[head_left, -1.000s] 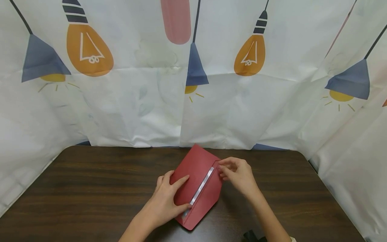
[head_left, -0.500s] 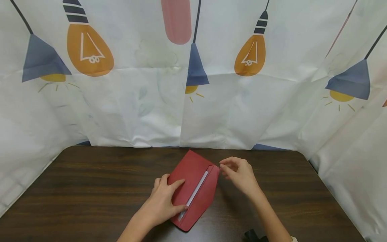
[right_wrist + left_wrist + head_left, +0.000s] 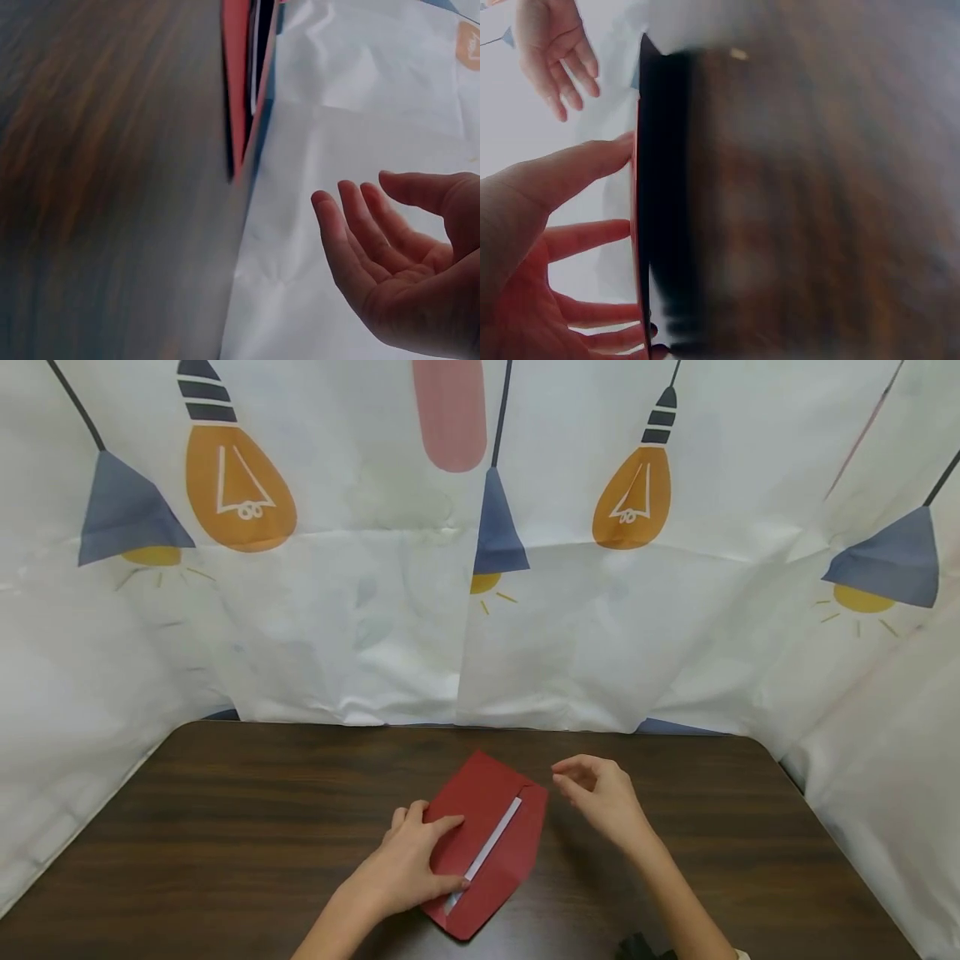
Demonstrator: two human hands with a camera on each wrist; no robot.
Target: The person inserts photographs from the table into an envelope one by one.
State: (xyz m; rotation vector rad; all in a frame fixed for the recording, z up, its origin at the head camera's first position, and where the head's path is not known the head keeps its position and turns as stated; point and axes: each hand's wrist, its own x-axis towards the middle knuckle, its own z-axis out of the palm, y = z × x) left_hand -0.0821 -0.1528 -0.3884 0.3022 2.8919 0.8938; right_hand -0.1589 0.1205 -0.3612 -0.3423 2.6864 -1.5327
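A red envelope (image 3: pixel 491 835) lies at a slant on the table in front of me, its pointed flap folded out towards the right. A white strip (image 3: pixel 493 839) shows along the fold. My left hand (image 3: pixel 408 864) holds the envelope by its left side, thumb and index finger on the upper face. In the left wrist view, fingertips (image 3: pixel 654 330) show past the envelope's thin edge. My right hand (image 3: pixel 600 793) hovers just right of the flap, fingers loosely bent and holding nothing. The right wrist view shows a white layer (image 3: pixel 255 67) between red ones.
The dark wood table (image 3: pixel 262 827) has rounded back corners. A white curtain (image 3: pixel 337 610) printed with lamps and bulbs hangs behind it and along both sides. A small black object (image 3: pixel 637 947) shows by the right forearm at the bottom edge.
My right hand has come off the envelope's upper right corner and moved slightly right. The envelope, with my left hand on it, has come a little nearer. The view has shifted slightly.
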